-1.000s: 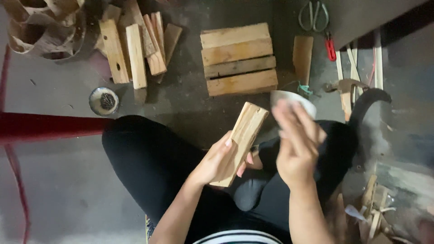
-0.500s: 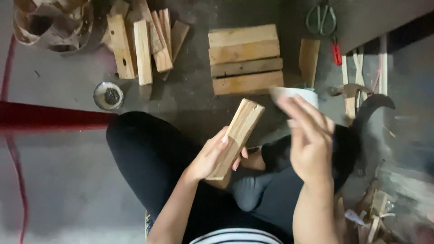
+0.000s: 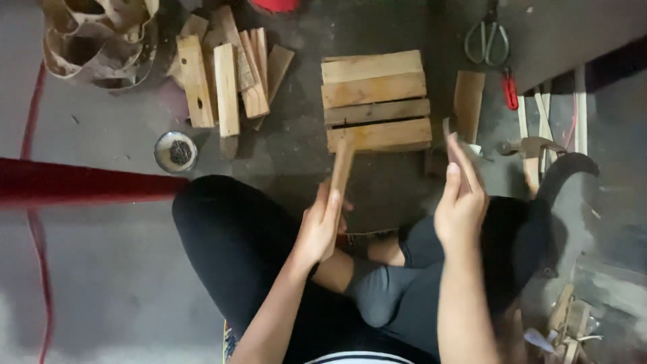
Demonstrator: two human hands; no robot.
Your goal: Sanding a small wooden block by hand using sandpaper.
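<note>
I sit cross-legged on a grey floor. My left hand (image 3: 320,229) grips the lower end of a narrow wooden block (image 3: 342,168), which stands nearly upright and shows its thin edge. My right hand (image 3: 459,202) is raised to the right of the block, apart from it, with fingers together around a thin pale sheet (image 3: 447,129) that is seen edge-on. What kind of sheet it is I cannot tell. My dark-clad knees lie below both hands.
Flat planks (image 3: 374,101) lie side by side ahead, with a small board (image 3: 468,98) to their right. A heap of wood offcuts (image 3: 226,81) and a round tin of nails (image 3: 175,152) sit at left. Scissors (image 3: 486,40), a red-handled tool (image 3: 510,87) and a hammer (image 3: 532,148) lie at right. A red bar (image 3: 81,180) crosses the left.
My left hand has turned the block from showing its broad face to showing its thin edge. My right hand has drawn away from it to the right, and the pale sheet now shows edge-on.
</note>
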